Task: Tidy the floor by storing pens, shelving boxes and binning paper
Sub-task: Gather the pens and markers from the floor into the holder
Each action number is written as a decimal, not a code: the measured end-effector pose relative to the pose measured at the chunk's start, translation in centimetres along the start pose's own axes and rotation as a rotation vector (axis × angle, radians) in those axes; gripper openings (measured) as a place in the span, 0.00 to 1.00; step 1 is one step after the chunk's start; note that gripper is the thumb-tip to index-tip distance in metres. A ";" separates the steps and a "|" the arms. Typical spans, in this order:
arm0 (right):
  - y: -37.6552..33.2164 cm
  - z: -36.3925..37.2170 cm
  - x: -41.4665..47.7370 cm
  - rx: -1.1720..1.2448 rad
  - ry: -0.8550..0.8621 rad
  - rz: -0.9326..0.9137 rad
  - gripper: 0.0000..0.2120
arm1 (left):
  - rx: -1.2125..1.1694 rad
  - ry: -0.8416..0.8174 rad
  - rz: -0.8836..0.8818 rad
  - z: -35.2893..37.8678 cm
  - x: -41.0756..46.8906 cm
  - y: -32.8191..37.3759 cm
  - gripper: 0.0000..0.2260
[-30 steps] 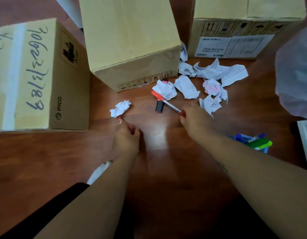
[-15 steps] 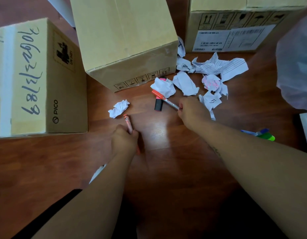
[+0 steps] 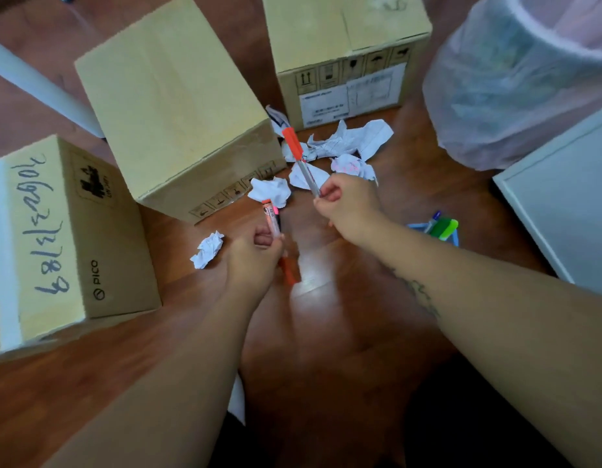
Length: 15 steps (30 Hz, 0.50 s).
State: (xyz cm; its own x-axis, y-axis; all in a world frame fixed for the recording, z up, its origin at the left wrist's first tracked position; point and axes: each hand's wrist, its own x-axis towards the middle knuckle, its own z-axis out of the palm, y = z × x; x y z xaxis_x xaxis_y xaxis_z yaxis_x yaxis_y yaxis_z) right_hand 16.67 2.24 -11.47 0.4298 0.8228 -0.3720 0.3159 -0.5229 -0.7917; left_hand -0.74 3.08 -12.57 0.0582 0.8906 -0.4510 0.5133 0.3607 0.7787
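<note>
Pens being gathered: left hand point(image 3: 255, 261) gripping orange marker point(image 3: 272, 217), right hand point(image 3: 347, 204) gripping red-capped pen point(image 3: 301, 163); next, dropping both into blue pen holder point(image 3: 453, 236), lower right.

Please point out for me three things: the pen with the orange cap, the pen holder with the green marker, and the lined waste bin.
Orange-capped pen point(image 3: 292, 144), head view, on its orange cap.
Pen holder point(image 3: 456, 238), head view, on its blue rim.
Waste bin point(image 3: 495, 96), head view, on its bag-covered wall.

I see three cardboard boxes point(image 3: 178, 130) on the floor point(image 3: 326, 332) ahead. Crumpled papers point(image 3: 343, 143) lie between them and my hands; a lined bin point(image 3: 515, 79) stands right, pen holder point(image 3: 441, 228) before it.
</note>
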 end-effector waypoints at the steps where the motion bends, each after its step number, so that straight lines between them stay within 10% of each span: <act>1: 0.1 -0.5 -0.6 0.024 0.024 0.008 0.04 | -0.002 -0.028 0.018 0.2 -0.2 0.5 0.06; 15: 5.3 -9.8 -9.9 0.037 0.397 0.001 0.04 | -0.064 -0.278 0.331 6.7 -5.4 6.2 0.06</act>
State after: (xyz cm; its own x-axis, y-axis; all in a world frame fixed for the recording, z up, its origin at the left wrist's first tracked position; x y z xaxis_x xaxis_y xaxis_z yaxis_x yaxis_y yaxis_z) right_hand 22.34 -10.85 -7.23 0.7259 0.6684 -0.1625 0.2873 -0.5093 -0.8112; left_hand 7.88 -1.31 -8.21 0.4437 0.8558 -0.2661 0.3746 0.0926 0.9225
